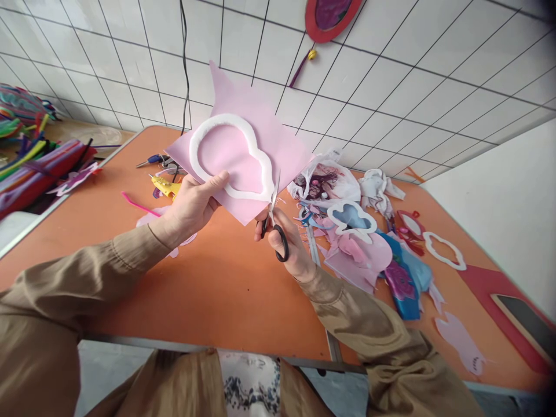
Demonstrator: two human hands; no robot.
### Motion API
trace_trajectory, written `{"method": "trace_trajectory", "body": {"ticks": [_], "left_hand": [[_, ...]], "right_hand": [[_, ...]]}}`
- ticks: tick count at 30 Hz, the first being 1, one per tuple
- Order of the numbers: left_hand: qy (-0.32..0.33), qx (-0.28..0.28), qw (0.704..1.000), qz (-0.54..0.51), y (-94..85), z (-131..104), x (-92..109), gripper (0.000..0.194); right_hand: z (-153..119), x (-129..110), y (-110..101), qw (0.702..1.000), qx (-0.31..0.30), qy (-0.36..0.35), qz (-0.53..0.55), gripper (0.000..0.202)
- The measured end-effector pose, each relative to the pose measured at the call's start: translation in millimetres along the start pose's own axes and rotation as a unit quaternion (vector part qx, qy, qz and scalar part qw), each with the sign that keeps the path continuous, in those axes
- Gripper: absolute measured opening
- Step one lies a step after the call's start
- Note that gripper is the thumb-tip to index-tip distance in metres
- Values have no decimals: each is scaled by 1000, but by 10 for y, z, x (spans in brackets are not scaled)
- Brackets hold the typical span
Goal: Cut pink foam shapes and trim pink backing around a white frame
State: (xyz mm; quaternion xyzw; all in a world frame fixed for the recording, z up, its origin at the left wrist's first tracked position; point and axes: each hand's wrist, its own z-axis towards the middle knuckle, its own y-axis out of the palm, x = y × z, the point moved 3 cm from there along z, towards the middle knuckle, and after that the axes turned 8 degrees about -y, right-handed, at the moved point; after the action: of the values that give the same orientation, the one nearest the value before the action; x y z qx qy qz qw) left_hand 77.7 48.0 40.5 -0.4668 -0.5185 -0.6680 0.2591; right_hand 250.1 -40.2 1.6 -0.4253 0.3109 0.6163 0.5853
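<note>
My left hand [193, 202] pinches a pink sheet [256, 107] by its lower left side, thumb on top, and holds it up over the table. On the sheet lies a white cloud-shaped foam ring [256, 145], with the pink showing through its middle. In my right hand [289, 243] is a pair of scissors [280, 240] with black handles. Their blades point up at the sheet's lower right edge, close beside the ring; one blade shows in front of the sheet. How far the blades are apart is hard to tell.
Left on the orange table [243, 301] lie a yellow glue gun [165, 186] and a blue-handled tool [152, 160]. To the right are pink scraps [369, 255], a white-rimmed blue cloud [351, 217], a plastic bag [330, 176] and a phone [527, 327]. Pipe cleaners [39, 179] lie far left.
</note>
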Motion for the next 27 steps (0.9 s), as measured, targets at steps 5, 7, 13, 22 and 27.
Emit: {"method": "trace_trajectory", "body": {"ticks": [5,7,13,22,27], "left_hand": [[-2,-10,1000,8,-20,40,21,38],[-2,-12,1000,5,-32,67,49,44],[19,3,1000,1,-130,161,222,33],[73,12,997,-4,-324,268,434,15],[66,-10,998,-16,-304,268,399,12]], "right_hand": [[-5,10,1,1000,-2,5,17,53],[-13,20,-7,1000,-1,9,23,54],[-62,39,-46,999,11,23,22,57],[-126,50,-40,999,3,16,-32,53],[-131,18,-18,996,5,8,-92,50]]}}
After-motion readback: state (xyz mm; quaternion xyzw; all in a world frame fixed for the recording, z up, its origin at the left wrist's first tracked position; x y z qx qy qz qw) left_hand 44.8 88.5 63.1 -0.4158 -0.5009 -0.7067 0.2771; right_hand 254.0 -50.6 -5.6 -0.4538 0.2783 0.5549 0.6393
